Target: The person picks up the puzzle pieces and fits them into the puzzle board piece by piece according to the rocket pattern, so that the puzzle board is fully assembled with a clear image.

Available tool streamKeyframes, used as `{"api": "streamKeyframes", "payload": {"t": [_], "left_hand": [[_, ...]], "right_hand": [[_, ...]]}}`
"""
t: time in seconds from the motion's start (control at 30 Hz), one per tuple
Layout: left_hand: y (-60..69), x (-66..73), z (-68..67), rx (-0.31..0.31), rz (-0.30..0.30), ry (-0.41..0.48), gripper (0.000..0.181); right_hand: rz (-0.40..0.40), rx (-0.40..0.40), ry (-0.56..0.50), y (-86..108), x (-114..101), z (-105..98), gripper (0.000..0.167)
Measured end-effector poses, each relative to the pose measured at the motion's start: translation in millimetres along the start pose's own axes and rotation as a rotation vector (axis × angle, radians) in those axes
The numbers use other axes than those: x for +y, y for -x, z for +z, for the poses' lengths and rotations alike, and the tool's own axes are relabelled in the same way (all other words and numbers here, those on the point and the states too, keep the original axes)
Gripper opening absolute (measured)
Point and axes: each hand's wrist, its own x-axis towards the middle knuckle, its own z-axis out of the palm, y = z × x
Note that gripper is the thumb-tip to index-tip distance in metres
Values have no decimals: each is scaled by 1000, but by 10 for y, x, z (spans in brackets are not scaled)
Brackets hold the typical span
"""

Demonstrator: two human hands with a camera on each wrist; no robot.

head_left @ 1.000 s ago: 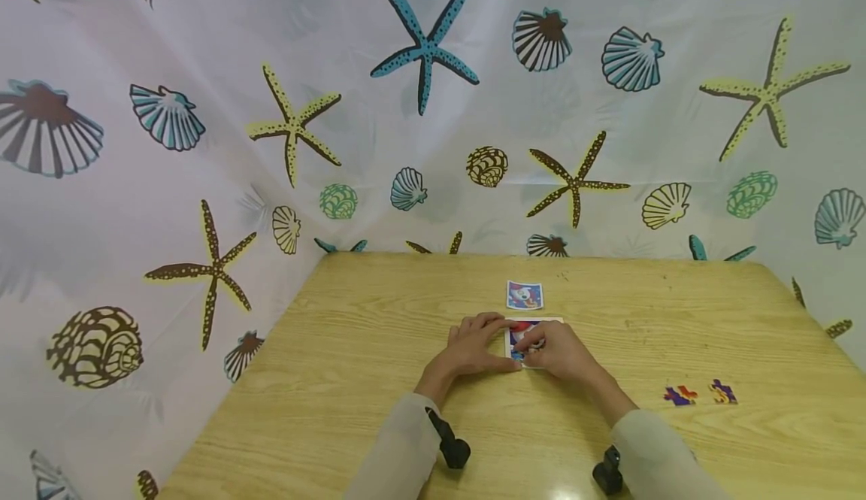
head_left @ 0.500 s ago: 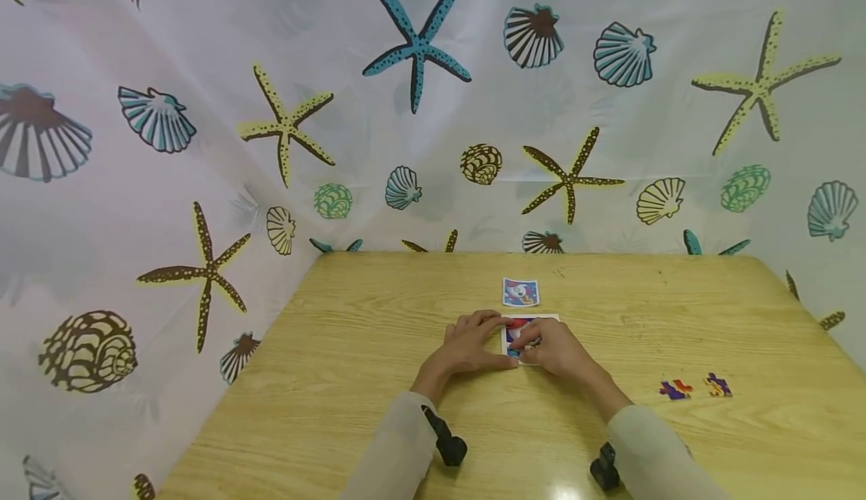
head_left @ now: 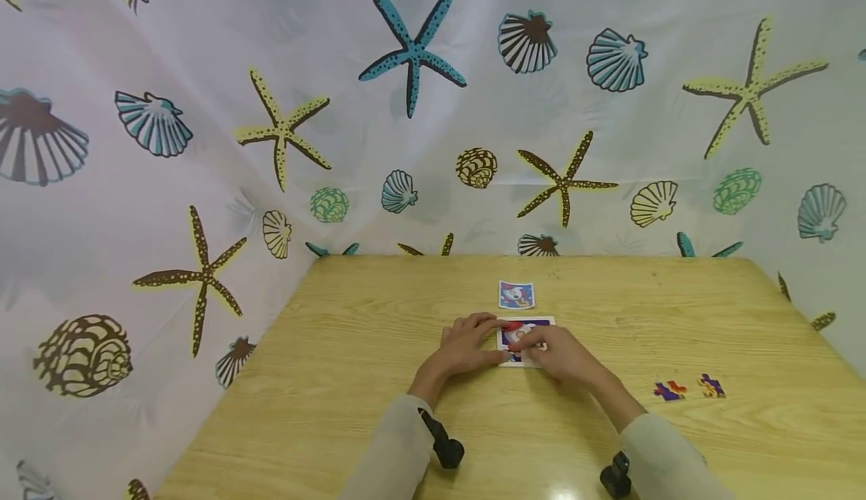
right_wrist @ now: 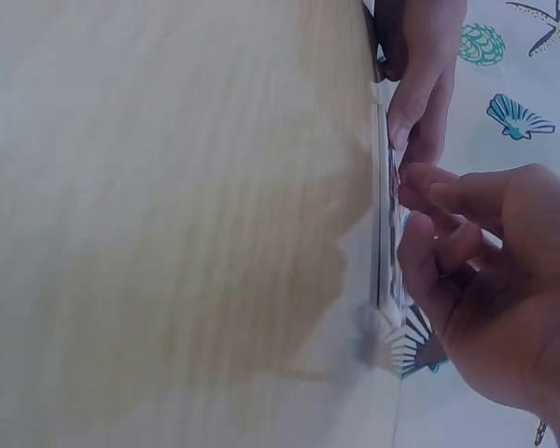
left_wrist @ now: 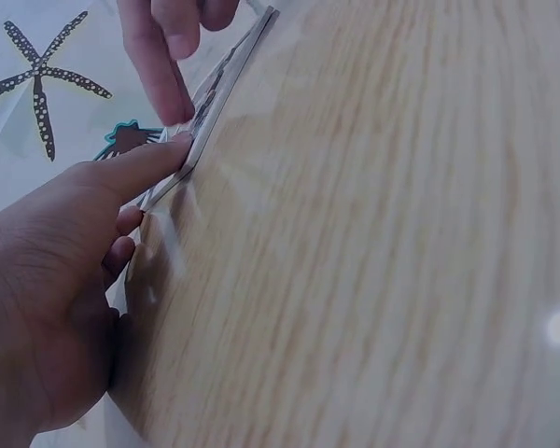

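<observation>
On the table lies a small jigsaw puzzle in a white-rimmed tray (head_left: pixel 541 320), with a red, white and purple picture partly covered by the hands. My left hand (head_left: pixel 462 346) rests along its left side, thumb pressing the near left corner and index finger at the far left one. The left thumb (left_wrist: pixel 154 168) lies straight on the tray's edge in the left wrist view. Over the puzzle's middle and right, my right hand (head_left: pixel 563 354) touches the surface with bent fingertips. In the right wrist view no piece shows between the right hand's (right_wrist: pixel 513 271) thumb and fingers.
A small picture card (head_left: pixel 516 295) lies just beyond the tray. To the right are two loose jigsaw pieces, one purple and red (head_left: pixel 670 390), the other purple and orange (head_left: pixel 712 386). A shell-and-starfish patterned curtain (head_left: pixel 406 131) rises behind the wooden table (head_left: pixel 325 380).
My right hand has shifted slightly over the puzzle and its fingers have spread a little, showing more of the picture. The left hand stays at the tray's left side. The head view drifted slightly.
</observation>
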Motion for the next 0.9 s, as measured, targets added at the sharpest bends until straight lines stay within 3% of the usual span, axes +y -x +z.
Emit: {"api": "streamKeyframes", "payload": {"t": [0.3, 0.6, 0.9], "left_hand": [[8, -25, -19, -5, 3, 19, 63], [-39, -72, 30, -3, -8, 13, 67], [-60, -65, 40, 7, -3, 22, 66]], "right_hand": [[84, 23, -123, 332, 230, -298, 25], [98, -20, -107, 682, 513, -731, 31], [110, -61, -134, 933, 638, -983, 36]]}}
